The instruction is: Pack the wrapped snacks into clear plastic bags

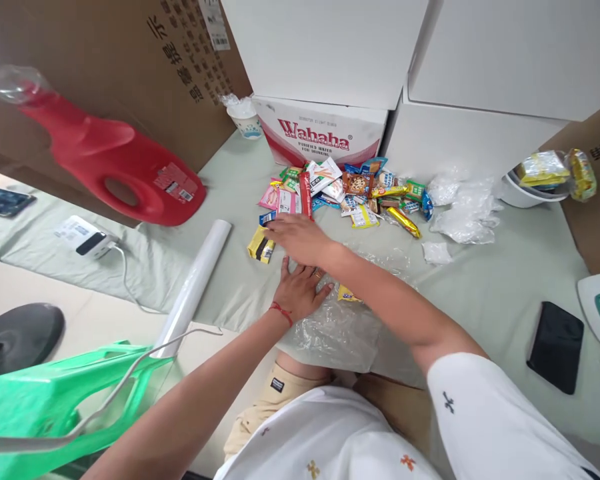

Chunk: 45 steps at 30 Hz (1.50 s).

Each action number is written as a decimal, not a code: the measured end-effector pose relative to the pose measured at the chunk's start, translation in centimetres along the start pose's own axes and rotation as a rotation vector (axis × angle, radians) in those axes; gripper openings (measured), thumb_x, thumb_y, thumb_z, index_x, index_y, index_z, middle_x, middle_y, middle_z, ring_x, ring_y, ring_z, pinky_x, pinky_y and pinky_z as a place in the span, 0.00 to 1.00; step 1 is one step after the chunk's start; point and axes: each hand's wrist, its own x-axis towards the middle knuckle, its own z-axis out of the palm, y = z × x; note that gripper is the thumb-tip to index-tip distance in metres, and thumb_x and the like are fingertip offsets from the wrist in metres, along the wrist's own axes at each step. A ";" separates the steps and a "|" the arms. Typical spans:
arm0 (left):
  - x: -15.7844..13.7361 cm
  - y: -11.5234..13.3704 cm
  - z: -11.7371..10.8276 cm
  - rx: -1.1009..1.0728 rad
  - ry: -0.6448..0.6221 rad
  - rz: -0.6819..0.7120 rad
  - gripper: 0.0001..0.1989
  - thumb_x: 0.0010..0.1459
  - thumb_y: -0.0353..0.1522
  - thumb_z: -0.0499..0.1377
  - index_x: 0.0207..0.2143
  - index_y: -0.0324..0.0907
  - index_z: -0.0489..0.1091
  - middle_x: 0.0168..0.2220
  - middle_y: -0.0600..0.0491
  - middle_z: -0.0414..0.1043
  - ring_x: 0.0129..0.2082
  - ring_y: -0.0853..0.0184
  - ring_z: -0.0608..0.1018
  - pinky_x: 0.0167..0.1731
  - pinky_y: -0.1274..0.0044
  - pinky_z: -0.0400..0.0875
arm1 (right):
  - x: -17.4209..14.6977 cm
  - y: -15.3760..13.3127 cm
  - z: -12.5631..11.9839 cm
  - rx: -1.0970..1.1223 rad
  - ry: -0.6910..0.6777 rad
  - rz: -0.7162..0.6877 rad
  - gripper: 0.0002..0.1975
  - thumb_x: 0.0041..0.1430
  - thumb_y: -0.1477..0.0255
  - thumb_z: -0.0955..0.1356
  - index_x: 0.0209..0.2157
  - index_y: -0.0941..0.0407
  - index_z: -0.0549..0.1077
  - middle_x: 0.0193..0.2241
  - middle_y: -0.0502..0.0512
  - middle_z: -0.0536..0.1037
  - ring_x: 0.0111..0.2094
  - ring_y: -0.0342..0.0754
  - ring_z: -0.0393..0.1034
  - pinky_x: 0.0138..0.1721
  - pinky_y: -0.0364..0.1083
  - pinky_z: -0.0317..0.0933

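My left hand (303, 293), with a red string bracelet (282, 312) at its wrist, lies with fingers spread on a clear plastic bag (337, 333). A yellow snack packet (347, 293) shows at the bag, partly behind my right forearm. Crossing above the left, my right hand (300, 237) stretches its fingers to the left, over the near edge of the snack pile. Its fingertips are beside a yellow and black packet (261, 245) and a small blue packet (267, 218); the thumb is hidden. Further back lies the heap of colourful wrapped snacks (357, 185).
A Wahaha carton (325, 133) and white boxes stand behind the heap. Crumpled clear plastic (465, 207) and a white bowl (530, 193) holding packets are at right, with a black phone (556, 347) nearer. A white roll (195, 287), red jug (125, 160) and green stool (70, 393) are left.
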 end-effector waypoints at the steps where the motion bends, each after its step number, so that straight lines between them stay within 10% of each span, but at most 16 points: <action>1: 0.0 -0.1 0.0 -0.006 -0.003 -0.002 0.26 0.69 0.46 0.48 0.63 0.49 0.70 0.61 0.43 0.72 0.64 0.48 0.68 0.68 0.46 0.35 | 2.0 -0.5 0.8 -0.030 -0.012 -0.050 0.22 0.70 0.79 0.60 0.61 0.52 0.69 0.65 0.49 0.69 0.71 0.49 0.49 0.67 0.54 0.51; 7: -0.1 -0.1 0.0 -0.049 -0.026 -0.027 0.26 0.68 0.46 0.50 0.60 0.43 0.73 0.56 0.38 0.77 0.59 0.44 0.73 0.63 0.44 0.48 | 5.4 -2.3 1.8 -0.059 -0.139 -0.074 0.18 0.66 0.81 0.62 0.51 0.55 0.76 0.54 0.49 0.79 0.70 0.48 0.54 0.68 0.54 0.46; 12: -0.1 0.1 -0.1 -0.059 0.023 -0.014 0.26 0.69 0.48 0.49 0.61 0.47 0.72 0.61 0.41 0.72 0.63 0.45 0.69 0.66 0.44 0.41 | -5.0 0.5 -1.7 0.117 0.099 0.035 0.27 0.59 0.71 0.71 0.60 0.60 0.70 0.58 0.63 0.73 0.66 0.58 0.56 0.70 0.59 0.43; 20: 0.0 -0.1 0.2 -0.039 0.042 -0.008 0.34 0.70 0.48 0.48 0.73 0.50 0.51 0.75 0.47 0.48 0.73 0.49 0.54 0.69 0.44 0.30 | -21.3 0.6 -1.4 0.373 0.018 0.500 0.32 0.56 0.66 0.75 0.61 0.54 0.69 0.53 0.63 0.71 0.61 0.62 0.58 0.63 0.59 0.57; 35: 0.0 0.3 0.1 0.012 0.018 -0.033 0.33 0.70 0.50 0.46 0.73 0.52 0.53 0.75 0.49 0.48 0.74 0.50 0.54 0.69 0.44 0.34 | -17.5 -3.8 -1.1 0.027 -0.136 0.574 0.22 0.58 0.73 0.73 0.54 0.60 0.72 0.50 0.67 0.74 0.57 0.62 0.62 0.63 0.62 0.49; 45: -0.1 0.2 -0.1 -0.039 0.052 -0.025 0.32 0.69 0.48 0.49 0.72 0.50 0.54 0.74 0.45 0.50 0.72 0.49 0.57 0.68 0.43 0.37 | -18.6 -4.5 0.4 0.158 -0.144 0.505 0.38 0.58 0.65 0.75 0.67 0.54 0.62 0.60 0.68 0.70 0.67 0.66 0.53 0.66 0.71 0.42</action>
